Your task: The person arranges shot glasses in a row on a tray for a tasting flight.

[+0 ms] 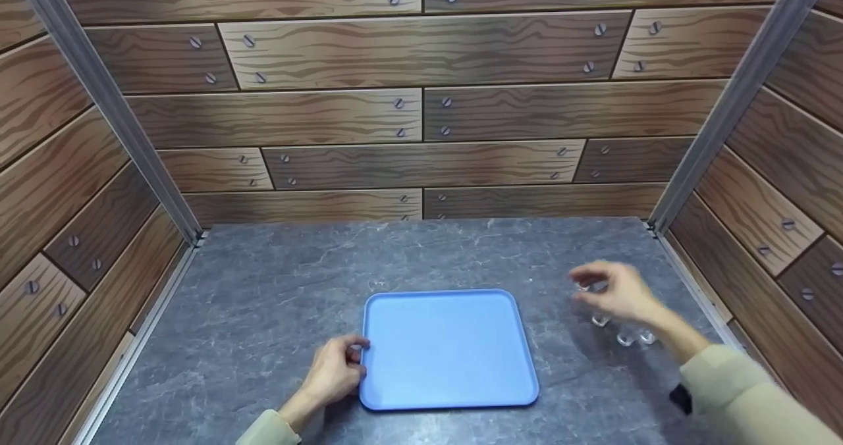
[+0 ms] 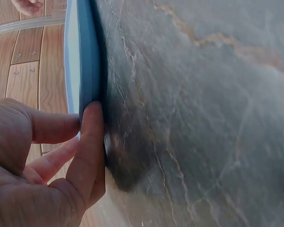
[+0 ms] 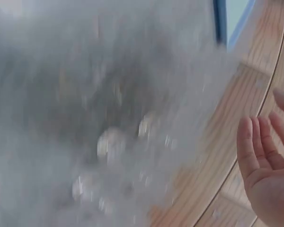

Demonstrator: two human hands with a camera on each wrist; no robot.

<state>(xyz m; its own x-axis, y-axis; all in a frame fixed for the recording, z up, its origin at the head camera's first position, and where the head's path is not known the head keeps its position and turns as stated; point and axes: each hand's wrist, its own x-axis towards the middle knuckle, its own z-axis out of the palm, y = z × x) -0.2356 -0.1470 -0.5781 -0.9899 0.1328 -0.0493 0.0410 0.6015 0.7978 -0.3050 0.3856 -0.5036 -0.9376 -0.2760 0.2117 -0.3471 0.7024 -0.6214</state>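
Note:
A blue rectangular tray (image 1: 448, 349) lies flat on the table. At its left side my left hand (image 1: 332, 369) pinches the rim; the left wrist view shows fingertips (image 2: 92, 116) against the outer wall of the tray (image 2: 87, 56). My right hand (image 1: 619, 290) hovers right of the tray, its fingers loosely bent and apart from the thumb. No held thing shows in the right hand (image 3: 270, 175) in the right wrist view. Several small clear glass-like pieces (image 1: 625, 338) stand below and beside it; blur hides their exact kind.
The grey marbled tabletop (image 1: 283, 267) is bounded by wood-patterned walls (image 1: 421, 116) at the back and both sides. Metal profiles (image 1: 698, 116) run up the back corners. Beneath the right sleeve a small black object (image 1: 680, 399) shows.

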